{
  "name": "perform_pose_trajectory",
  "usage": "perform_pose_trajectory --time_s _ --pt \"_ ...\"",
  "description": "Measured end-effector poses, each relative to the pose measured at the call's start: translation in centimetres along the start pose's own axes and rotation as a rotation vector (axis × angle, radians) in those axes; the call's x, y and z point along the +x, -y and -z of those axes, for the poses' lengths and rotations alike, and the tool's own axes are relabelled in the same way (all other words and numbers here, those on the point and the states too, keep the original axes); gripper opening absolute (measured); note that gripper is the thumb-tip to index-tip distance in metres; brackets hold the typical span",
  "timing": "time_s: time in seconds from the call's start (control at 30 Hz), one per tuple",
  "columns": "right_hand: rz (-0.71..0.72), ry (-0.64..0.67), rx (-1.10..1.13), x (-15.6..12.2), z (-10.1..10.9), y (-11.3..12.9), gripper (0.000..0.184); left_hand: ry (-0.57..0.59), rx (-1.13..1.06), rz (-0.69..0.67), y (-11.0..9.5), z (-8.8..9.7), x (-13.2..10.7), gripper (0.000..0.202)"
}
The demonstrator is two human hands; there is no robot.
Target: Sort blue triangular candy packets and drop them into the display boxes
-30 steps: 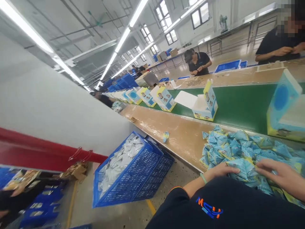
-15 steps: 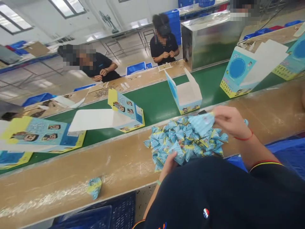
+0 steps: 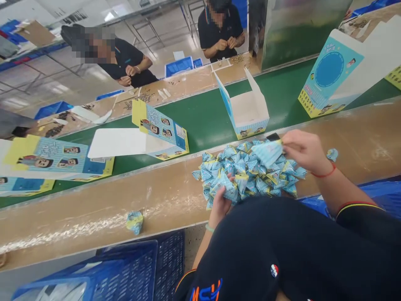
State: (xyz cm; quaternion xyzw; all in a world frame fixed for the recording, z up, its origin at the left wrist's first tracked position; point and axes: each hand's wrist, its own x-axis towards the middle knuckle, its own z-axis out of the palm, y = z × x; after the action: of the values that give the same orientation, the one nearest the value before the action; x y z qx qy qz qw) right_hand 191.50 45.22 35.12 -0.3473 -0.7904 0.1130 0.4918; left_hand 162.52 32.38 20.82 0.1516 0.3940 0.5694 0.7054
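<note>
A heap of small blue and yellow pyramid-shaped packets (image 3: 247, 167) lies on the brown work surface in front of me. My right hand (image 3: 302, 150) pinches one striped packet (image 3: 267, 153) by its edge, just above the heap's far right side. At the near left of the heap, my left hand (image 3: 222, 202) has its fingers round another packet (image 3: 228, 189). A small black object (image 3: 273, 137) lies behind the packet in my right hand.
Open cartons (image 3: 250, 113) stand on the green conveyor belt (image 3: 203, 121) beyond the heap. Single packets lie apart at left (image 3: 135, 222) and right (image 3: 332, 154). Blue crates (image 3: 169, 263) are below the near edge. Two people work across the belt, beside a metal housing (image 3: 297, 37).
My view has tilted downward, so the far side shows less. Both hands keep hold of their packets over the heap, with only slight movement.
</note>
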Motion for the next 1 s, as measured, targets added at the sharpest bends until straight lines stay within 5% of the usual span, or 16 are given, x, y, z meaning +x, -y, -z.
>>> perform_pose_trajectory --time_s 0.27,0.4,0.5,0.7,0.8,0.93,1.0 --pt "-0.230 0.156 0.046 -3.6 -8.4 -6.4 0.023 -0.039 -0.033 -0.087 -0.3 -0.5 0.7 0.068" --pt "-0.353 0.338 -0.027 -4.8 -10.8 -9.2 0.023 -0.046 -0.037 -0.097 -0.2 -0.4 0.7 0.071" --pt "-0.374 0.422 0.020 -5.0 -11.2 -8.5 0.035 -0.041 -0.019 -0.085 -0.1 -0.7 0.7 0.074" --pt "-0.157 0.883 0.339 -5.2 -11.5 -2.1 0.047 0.108 0.011 0.004 0.1 -2.2 0.3 0.080" --pt "-0.175 0.777 0.384 -4.2 -9.9 -0.8 0.052 0.135 -0.017 0.045 0.1 -2.6 0.1 0.076" --pt "-0.396 0.192 0.641 -1.3 -5.3 -1.5 0.046 0.135 -0.029 0.024 -0.2 -1.9 0.0 0.069" --pt "-0.462 0.052 0.717 0.2 -3.5 -2.2 0.049 0.147 -0.013 0.018 -0.4 -1.3 0.1 0.064"
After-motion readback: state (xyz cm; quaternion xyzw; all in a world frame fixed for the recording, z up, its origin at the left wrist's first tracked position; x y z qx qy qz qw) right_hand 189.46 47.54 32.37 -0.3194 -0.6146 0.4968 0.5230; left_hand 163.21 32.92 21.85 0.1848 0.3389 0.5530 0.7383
